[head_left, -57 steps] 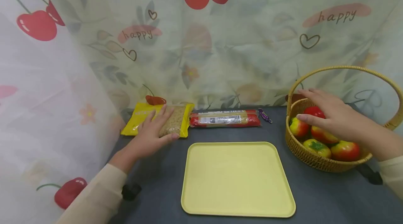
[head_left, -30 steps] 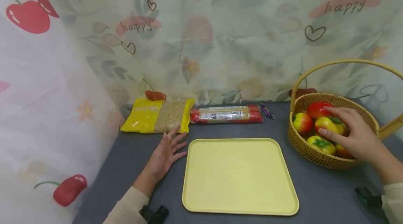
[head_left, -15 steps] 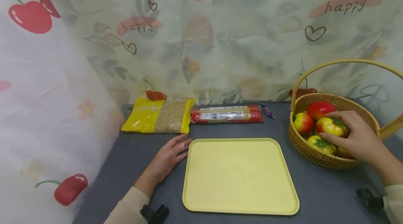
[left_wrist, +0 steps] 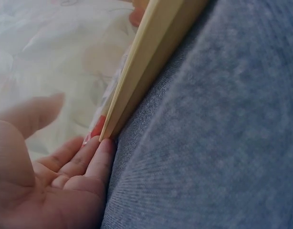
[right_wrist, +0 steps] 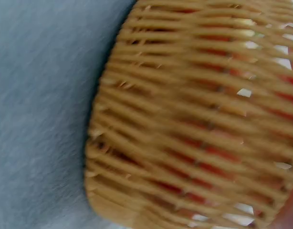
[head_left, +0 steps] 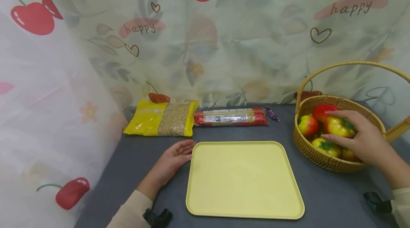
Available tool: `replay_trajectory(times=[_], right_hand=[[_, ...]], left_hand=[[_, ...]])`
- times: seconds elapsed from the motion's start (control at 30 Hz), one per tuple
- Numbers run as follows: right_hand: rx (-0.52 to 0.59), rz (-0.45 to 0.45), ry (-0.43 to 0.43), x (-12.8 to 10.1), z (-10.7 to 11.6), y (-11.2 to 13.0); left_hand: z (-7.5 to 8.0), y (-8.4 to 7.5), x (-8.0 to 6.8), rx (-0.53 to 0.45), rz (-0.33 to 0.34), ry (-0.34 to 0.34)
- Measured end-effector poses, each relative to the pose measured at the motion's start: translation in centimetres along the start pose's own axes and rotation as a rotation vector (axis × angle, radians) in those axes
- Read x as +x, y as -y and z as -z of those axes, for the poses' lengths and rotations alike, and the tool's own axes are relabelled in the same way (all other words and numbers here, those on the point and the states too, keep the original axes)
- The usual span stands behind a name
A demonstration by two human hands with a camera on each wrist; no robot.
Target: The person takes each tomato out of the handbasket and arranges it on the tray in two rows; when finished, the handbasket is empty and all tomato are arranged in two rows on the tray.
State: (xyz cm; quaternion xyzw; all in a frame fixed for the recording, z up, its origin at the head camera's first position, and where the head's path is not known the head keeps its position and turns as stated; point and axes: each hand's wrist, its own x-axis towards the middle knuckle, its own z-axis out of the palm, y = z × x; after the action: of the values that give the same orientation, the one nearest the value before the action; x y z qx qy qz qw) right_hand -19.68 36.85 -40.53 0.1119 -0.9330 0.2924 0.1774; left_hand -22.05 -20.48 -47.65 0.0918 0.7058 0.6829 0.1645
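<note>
The head view looks forward-down over both hands (head_left: 171, 160) (head_left: 365, 137); close, low wrist views share its tray (head_left: 245, 180) (left), basket (head_left: 315, 157) (right).

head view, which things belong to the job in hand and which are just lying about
Seemingly in the job:
red-and-yellow fruit, gripped by the right hand
wicker basket holding it
pale yellow tray, touched by the left hand

Apparently just lying about:
yellow bag
red packet
small purple packet

Basket handle (head_left: 352, 63) cropped at right, produce (head_left: 339, 127) partly hidden by right hand (head_left: 365, 139), label print (head_left: 226, 118) illegible
</note>
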Motion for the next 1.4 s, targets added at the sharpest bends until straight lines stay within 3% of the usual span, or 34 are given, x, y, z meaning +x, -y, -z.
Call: replay_trajectory(times=[0.27,0.53,0.8,1.03,1.4], right_hand=[[0.066,0.114,-0.028,0.5,-0.1,2.0],[0.179,0.183,0.048,1.0,-1.2,4.9],[0.201,0.201,0.101,1.3,-4.0,8.2],[0.324,0.280,0.207,1.6,-7.3,10.2],[0.424,0.262,0.350,2.5,-11.3,14.2]], left_hand=[[0.0,0.0,-0.2,0.041,-0.022,-0.007],[-0.1,0.3,0.1,0.027,-0.032,-0.002],[-0.3,0.0,-0.1,0.039,-0.031,-0.007],[-0.3,0.0,-0.1,0.041,-0.029,-0.009],[-0.2,-0.1,-0.1,0.053,-0.042,-0.001]])
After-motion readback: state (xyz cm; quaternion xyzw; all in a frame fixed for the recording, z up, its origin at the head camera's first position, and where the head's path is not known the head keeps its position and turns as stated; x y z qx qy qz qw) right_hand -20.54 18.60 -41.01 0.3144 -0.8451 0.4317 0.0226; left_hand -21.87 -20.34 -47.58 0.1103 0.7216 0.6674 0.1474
